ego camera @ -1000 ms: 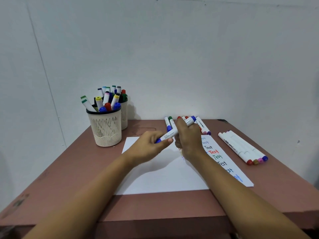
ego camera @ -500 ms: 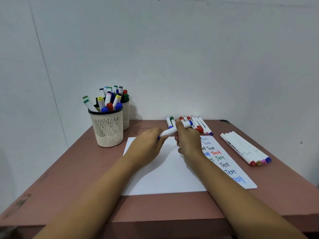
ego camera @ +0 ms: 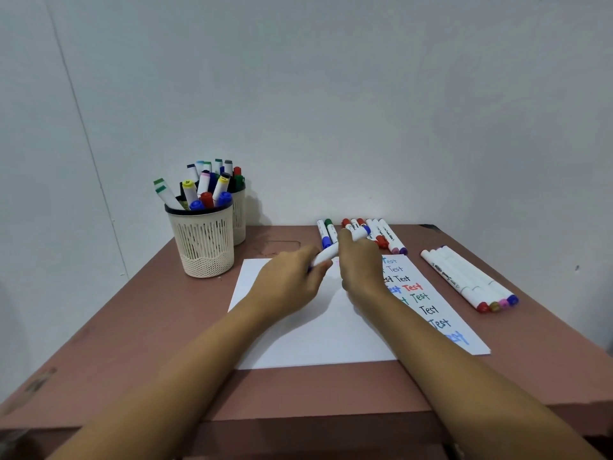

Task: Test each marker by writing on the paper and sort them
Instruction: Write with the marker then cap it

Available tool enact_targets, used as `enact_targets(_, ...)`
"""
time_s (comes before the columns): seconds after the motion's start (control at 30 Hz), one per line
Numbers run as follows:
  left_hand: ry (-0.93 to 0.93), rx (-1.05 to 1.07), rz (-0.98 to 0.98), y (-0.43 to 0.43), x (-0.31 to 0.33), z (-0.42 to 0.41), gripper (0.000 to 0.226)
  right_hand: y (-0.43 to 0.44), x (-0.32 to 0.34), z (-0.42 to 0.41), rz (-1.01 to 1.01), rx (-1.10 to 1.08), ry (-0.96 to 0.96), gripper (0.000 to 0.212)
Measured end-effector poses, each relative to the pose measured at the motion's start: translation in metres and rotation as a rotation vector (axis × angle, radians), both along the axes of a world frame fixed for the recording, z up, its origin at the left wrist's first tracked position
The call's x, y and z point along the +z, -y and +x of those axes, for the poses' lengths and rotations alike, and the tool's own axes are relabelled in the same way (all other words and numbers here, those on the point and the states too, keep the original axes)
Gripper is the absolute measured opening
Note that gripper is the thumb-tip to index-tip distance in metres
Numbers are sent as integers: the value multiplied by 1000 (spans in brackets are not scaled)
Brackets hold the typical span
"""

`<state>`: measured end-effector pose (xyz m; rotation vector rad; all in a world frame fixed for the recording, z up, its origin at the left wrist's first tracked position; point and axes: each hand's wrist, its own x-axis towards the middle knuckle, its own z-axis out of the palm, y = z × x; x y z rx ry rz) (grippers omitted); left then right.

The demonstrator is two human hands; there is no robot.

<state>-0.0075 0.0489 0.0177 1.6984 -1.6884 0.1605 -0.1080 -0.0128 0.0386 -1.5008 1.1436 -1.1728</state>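
Note:
Both hands hold one white marker with blue ends [ego camera: 326,254] above the far part of the white paper [ego camera: 318,336]. My left hand [ego camera: 288,280] grips its near end. My right hand [ego camera: 360,263] grips its far end, close to the blue cap. The paper carries several coloured "Test" words [ego camera: 413,287] down its right side. A row of tested markers [ego camera: 381,235] lies beyond the paper, with two more markers [ego camera: 325,232] to its left. Another group of several white markers [ego camera: 464,277] lies to the right of the paper.
Two cream mesh cups stand at the back left, the front cup [ego camera: 204,240] full of markers and the second cup [ego camera: 239,214] behind it. The brown table [ego camera: 132,343] ends at a near edge below my forearms. A white wall rises behind.
Both hands carried the blue marker away from me and slightly lower, toward the row of markers at the back. The grip on both ends stays the same.

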Motion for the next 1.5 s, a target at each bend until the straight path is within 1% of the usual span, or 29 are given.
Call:
enact_targets(0.07,-84,-6,-33,0,0,2,19,1,2,-1,-30,9,16,42)
enact_targets(0.17,-86,41,-23,-1,1,4,22,1,1,-1,-35,16,49,43)
enact_targets(0.27,-112,93,41,0,1,3,26,2,-2,-4,-80,27,8,42)
enact_targets(0.33,-137,103,88,0,2,6,39,3,-2,-5,-62,23,46,38)
enact_targets(0.4,-171,91,111,0,3,13,58,8,-1,-6,8,-12,178,34)
enact_targets(0.43,-190,98,100,-1,4,18,63,10,0,-8,52,-34,262,32)
enact_targets(0.5,-210,145,66,0,2,29,58,16,0,-12,144,-41,432,29)
enact_targets(0.6,-168,225,85,1,-1,39,39,19,1,-20,267,69,652,25)
enact_targets(0.67,-104,229,132,2,-6,42,30,18,2,-23,332,110,709,23)
enact_targets(0.73,-56,194,188,3,-11,46,28,18,2,-26,383,134,745,21)
enact_targets(0.77,-32,177,212,3,-13,47,29,18,1,-28,386,150,743,17)
enact_targets(0.83,4,159,257,3,-16,49,30,18,-2,-30,350,157,647,6)
enact_targets(0.87,14,154,275,3,-18,50,29,18,-3,-31,333,153,587,4)
enact_targets(0.93,15,148,314,3,-21,51,26,18,-5,-35,305,135,493,8)
enact_targets(1.03,23,155,387,5,-22,52,31,11,-7,-46,232,103,341,14)
enact_targets(1.2,41,158,404,7,-23,53,31,-8,-19,-68,105,108,96,11)
enact_targets(1.37,38,147,402,7,-23,53,31,-18,-25,-71,13,79,-22,11)
enact_targets(1.5,42,149,398,8,-23,54,32,-21,-24,-69,-4,60,-29,12)
